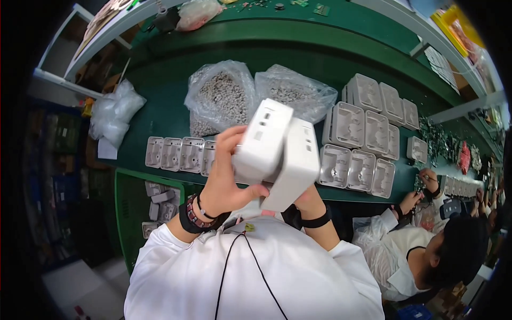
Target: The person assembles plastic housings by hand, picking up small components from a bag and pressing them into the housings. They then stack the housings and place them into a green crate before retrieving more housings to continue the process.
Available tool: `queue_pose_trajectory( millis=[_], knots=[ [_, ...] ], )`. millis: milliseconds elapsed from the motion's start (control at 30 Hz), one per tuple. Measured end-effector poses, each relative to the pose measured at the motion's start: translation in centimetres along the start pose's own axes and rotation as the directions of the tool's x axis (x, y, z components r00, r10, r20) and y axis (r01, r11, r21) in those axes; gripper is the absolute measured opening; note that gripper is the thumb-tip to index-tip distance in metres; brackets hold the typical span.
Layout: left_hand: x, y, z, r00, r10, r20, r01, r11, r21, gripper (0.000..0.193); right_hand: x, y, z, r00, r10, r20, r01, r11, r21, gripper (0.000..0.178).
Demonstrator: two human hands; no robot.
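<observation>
Two white plastic housings [264,136] with small slots in their walls are held up in front of my chest, tilted and close together. My left hand [223,184] is closed around the left one, its thumb at the lower edge. My right hand [309,201] grips the right-hand housing [300,165] from below; most of its fingers are hidden behind it. Just beyond my left hand, a row of open housings [170,153] lies along the bench's near edge. Stacked open housings [349,125] stand to the right.
Behind the housings, two clear bags [221,93] [290,88] hold many small pale parts on the green bench [160,117]. A bundled plastic bag [114,112] lies left. Below, a green crate [124,213] contains loose housings. A co-worker [426,245] handles small parts at right.
</observation>
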State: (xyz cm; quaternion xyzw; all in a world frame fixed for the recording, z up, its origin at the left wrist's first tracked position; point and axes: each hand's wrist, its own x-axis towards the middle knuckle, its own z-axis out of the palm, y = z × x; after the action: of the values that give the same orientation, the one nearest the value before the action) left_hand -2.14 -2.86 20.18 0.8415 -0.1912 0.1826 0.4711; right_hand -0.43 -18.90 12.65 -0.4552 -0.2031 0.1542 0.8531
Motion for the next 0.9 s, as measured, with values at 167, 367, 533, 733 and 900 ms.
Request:
queue_pose_trajectory(
  millis=[167,367,533,733,900],
  knots=[
    [-3.4,-4.2,-0.3,0.829,-0.558,-0.043,0.495,0.767,-0.409,0.078,1.7,4.6,0.3,0.966,-0.085,-0.242,-0.061,0.84,-0.54,0.108],
    [-7.1,-8.7,-3.6,0.707,-0.68,-0.194,0.606,0.724,-0.331,0.081,6.4,6.0,5.3,0.99,0.141,0.012,-0.114,0.848,-0.517,0.105],
    [-8.2,-11.2,-10.4,0.748,-0.527,-0.403,0.55,0.832,-0.066,0.079,10.7,9.3,10.4,0.958,0.244,0.149,-0.15,0.872,-0.467,0.097],
    [-10.3,-23.1,-20.6,0.471,-0.709,-0.525,0.518,0.704,-0.485,0.048,20.0,17.3,15.8,0.932,0.359,-0.04,-0.361,0.926,-0.113,0.065],
    [-10.3,-38.3,-29.3,0.611,-0.523,-0.594,0.756,0.607,0.244,0.046,25.5,31.0,16.1,0.797,0.486,-0.36,-0.575,0.794,-0.199,0.045]
  ],
)
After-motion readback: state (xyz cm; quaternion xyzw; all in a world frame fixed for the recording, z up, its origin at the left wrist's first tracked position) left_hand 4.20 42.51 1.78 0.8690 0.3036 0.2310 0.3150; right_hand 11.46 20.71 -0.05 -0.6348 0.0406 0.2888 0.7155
